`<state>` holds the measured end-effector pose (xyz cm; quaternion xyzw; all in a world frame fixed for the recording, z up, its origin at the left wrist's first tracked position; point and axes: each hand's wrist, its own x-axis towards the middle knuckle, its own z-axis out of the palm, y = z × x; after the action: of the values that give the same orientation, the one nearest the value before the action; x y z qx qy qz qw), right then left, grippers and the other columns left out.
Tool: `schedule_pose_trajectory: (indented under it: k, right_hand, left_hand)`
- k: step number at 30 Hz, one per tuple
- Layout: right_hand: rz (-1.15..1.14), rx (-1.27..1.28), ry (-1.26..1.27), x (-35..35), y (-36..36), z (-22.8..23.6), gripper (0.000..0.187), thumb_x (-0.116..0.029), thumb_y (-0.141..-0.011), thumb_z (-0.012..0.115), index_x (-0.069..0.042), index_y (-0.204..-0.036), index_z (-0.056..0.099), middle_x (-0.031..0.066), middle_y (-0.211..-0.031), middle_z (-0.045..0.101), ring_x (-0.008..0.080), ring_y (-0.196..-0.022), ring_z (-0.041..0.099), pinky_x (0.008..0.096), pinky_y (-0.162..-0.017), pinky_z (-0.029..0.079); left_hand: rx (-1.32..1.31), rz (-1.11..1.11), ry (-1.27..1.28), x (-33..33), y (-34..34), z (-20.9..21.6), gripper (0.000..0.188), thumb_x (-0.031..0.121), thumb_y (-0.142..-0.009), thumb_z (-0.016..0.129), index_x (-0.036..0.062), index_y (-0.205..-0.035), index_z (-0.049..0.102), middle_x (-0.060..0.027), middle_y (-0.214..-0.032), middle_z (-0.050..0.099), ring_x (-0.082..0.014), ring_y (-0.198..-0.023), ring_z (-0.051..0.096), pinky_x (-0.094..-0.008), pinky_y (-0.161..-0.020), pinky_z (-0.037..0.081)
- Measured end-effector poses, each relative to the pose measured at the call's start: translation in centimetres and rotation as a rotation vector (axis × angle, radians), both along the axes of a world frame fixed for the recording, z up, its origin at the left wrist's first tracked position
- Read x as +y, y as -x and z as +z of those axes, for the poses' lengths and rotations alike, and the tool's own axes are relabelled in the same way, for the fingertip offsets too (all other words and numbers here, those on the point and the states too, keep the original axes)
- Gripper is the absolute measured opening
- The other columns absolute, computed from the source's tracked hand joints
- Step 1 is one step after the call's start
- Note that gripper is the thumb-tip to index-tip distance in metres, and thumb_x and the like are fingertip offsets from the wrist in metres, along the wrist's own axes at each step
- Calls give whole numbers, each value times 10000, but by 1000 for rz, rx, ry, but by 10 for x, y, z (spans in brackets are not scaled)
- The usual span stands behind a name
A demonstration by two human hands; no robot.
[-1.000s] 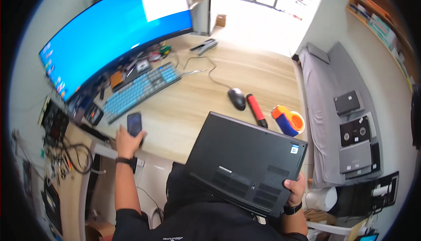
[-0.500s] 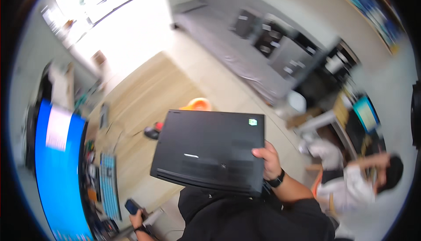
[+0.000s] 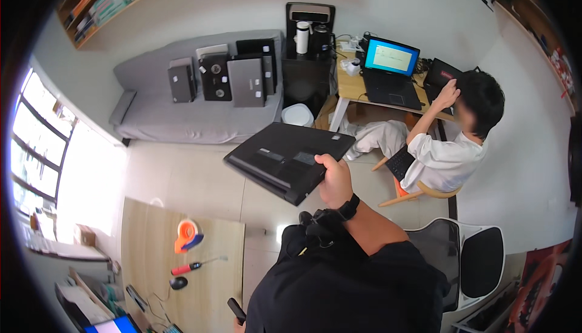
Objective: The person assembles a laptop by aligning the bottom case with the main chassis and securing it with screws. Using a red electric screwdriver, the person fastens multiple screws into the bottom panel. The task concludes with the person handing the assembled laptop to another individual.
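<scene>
My right hand (image 3: 335, 181) grips the near right edge of a closed black laptop (image 3: 285, 157), thumb on top and fingers beneath. The laptop is held in the air with its underside, vents and small labels facing up. A black band is round my right wrist. At the bottom edge, my left hand (image 3: 239, 327) is mostly cut off and closed on a black elongated thing (image 3: 236, 310) whose kind I cannot make out.
A wooden table (image 3: 142, 224) holds orange tape (image 3: 187, 235), a red-handled screwdriver (image 3: 185, 269) and a mouse (image 3: 178, 282). Several laptops (image 3: 247, 83) stand on a grey sofa (image 3: 145, 114). A seated person (image 3: 451, 145) works at a desk. An office chair (image 3: 482, 263) stands behind at right.
My view has swung right, from the monitor and table toward the sofa and the seated person. The laptop, still in my right hand, has turned and now tilts away from my body.
</scene>
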<state>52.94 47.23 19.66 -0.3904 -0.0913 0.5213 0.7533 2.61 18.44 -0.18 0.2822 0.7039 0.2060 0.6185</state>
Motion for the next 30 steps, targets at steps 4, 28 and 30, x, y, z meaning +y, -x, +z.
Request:
schedule_pose_trajectory:
  k: [4,28,30]
  right_hand:
    - [-285,0,154,40,-73,-30,213,-31,-845,658,-31,-1058,644,41,-994,671,144,-797,660,291,-631,519]
    - [-1115,-108,454,40,-274,-80,251,-30,-814,686,-82,-1048,612,14,-835,650,114,-558,586,242,-367,344]
    - [-1134,-124,484,45,-271,-81,249,-39,-812,687,-73,-1045,607,16,-832,647,117,-553,583,245,-367,347]
  left_hand:
    - [-24,-92,15,93,-57,31,346,306,-917,585,6,-1087,616,-97,-897,642,-211,-775,597,-354,-701,476]
    - [-324,-225,-89,494,-233,33,258,132,-824,653,25,-1045,576,-32,-785,561,-152,-649,558,-306,-661,499]
    - [-353,-285,-93,526,-244,33,202,125,-843,641,39,-1008,563,-23,-773,555,-142,-642,547,-305,-649,490]
